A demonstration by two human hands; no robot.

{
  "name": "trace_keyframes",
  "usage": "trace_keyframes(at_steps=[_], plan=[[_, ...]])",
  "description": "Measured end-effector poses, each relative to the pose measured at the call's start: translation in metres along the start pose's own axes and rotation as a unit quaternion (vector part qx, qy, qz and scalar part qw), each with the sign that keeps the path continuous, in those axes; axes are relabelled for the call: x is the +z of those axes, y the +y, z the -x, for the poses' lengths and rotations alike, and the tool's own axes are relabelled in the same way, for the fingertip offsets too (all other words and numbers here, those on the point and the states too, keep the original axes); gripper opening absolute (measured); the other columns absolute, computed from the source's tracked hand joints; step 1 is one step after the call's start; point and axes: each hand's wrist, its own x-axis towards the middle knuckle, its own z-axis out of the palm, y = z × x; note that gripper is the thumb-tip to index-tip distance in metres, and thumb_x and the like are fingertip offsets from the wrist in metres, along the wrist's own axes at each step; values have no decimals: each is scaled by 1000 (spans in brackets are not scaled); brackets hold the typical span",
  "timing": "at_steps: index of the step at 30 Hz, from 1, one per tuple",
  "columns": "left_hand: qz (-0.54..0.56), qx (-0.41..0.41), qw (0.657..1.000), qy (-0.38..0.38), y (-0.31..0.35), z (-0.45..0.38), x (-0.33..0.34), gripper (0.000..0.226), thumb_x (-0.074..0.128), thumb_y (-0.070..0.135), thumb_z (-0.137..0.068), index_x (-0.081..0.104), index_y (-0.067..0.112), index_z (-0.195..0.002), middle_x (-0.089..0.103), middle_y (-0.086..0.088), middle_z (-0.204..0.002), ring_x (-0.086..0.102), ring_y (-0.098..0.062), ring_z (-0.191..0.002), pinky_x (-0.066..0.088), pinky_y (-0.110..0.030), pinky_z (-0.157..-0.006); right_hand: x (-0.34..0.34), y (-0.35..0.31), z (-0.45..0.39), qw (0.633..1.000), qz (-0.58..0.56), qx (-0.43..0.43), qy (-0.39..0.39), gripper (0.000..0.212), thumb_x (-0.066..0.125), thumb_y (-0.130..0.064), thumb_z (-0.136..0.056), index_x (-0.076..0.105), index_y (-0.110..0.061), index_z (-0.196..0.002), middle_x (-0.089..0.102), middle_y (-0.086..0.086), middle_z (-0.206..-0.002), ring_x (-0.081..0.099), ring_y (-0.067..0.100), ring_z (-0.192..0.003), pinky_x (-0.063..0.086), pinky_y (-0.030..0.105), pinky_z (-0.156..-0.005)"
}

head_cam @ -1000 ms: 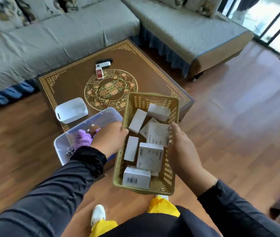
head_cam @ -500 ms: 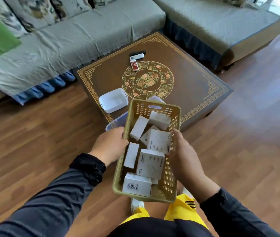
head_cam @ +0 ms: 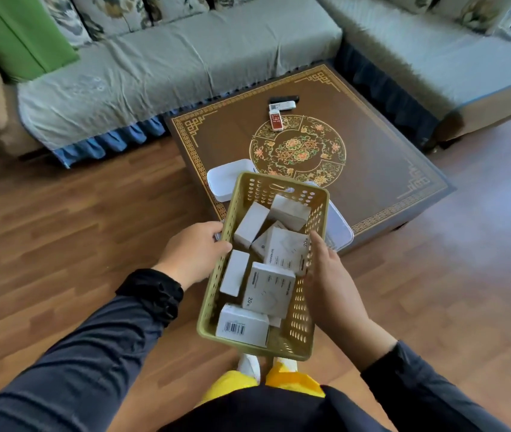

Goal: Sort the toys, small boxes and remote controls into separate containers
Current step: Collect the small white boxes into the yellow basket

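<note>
Gripping both long sides of the olive-green perforated plastic basket (head_cam: 302, 319), I hold it above the wooden floor (head_cam: 60, 232), my left hand (head_cam: 196, 252) curled over its left rim and my right hand (head_cam: 330, 275) clasping the right wall. Small white cardboard boxes (head_cam: 268, 289) fill it. Three remote controls (head_cam: 280, 109) lie on the brown patterned worktop (head_cam: 372, 145), well apart from a white tub (head_cam: 219, 182) at its near edge.
</note>
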Motion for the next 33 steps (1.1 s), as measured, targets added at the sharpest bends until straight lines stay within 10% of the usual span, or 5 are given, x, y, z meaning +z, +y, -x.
trace_keyframes(at_steps=[33], plan=[[-87,103,982,-135,-136,-226,-174,18,51,35,-96,66,42,-102,74,16,-80,71,-13,-74,62,-44,-71,172,-184,-163,977,-47,178,112,64,45,-4,-88,34,-19,-149,44,8,-147,50,29,-127,44,41,-99]])
